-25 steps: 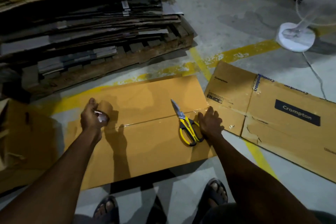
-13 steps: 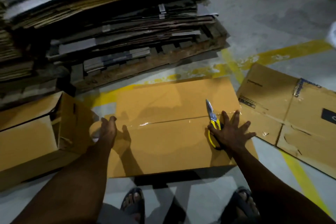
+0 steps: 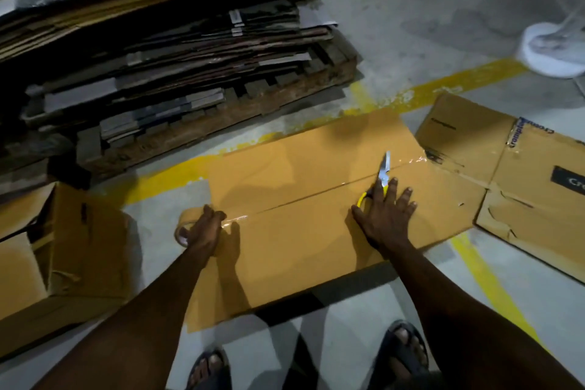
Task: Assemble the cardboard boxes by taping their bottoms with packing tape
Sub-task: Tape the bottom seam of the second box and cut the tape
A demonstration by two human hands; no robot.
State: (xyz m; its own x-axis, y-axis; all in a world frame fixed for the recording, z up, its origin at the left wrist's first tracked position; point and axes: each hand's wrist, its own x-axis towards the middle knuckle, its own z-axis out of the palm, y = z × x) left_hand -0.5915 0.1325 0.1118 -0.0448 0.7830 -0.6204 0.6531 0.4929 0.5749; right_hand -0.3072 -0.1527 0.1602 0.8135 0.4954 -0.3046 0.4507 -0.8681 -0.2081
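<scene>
I look down through the head camera at a dim concrete floor. At far left an open cardboard box [image 3: 72, 241] lies on its side. Behind it, a tall stack of flattened cardboard [image 3: 158, 51] sits on a wooden pallet [image 3: 253, 111].

Just right of the open box, the left hand [image 3: 205, 233] grips a roll of packing tape [image 3: 185, 226]. Its fingers are curled round the roll at the left edge of the box being taped [image 3: 300, 241]. That box lies bottom up on the floor in the middle of my view, right in front of the person's feet, which are in dark sandals [image 3: 406, 348]. Its two flaps meet in a seam running left to right. A strip of clear tape [image 3: 411, 161] glints along that seam, from the left hand to the box's right edge.

On the right part of the box lie scissors [image 3: 384, 169] with yellow handles, blades pointing away from the person and crossing the seam. The right hand [image 3: 387, 220] rests flat on the box with fingers spread wide and straight, covering most of the handles. I cannot tell whether it presses them down.

Further right, a flattened printed carton [image 3: 522, 187] lies on the floor, touching the box's right end. A yellow painted line [image 3: 459, 85] runs across the floor behind both. At the top right stands the white round base of a fan [image 3: 552, 55].
</scene>
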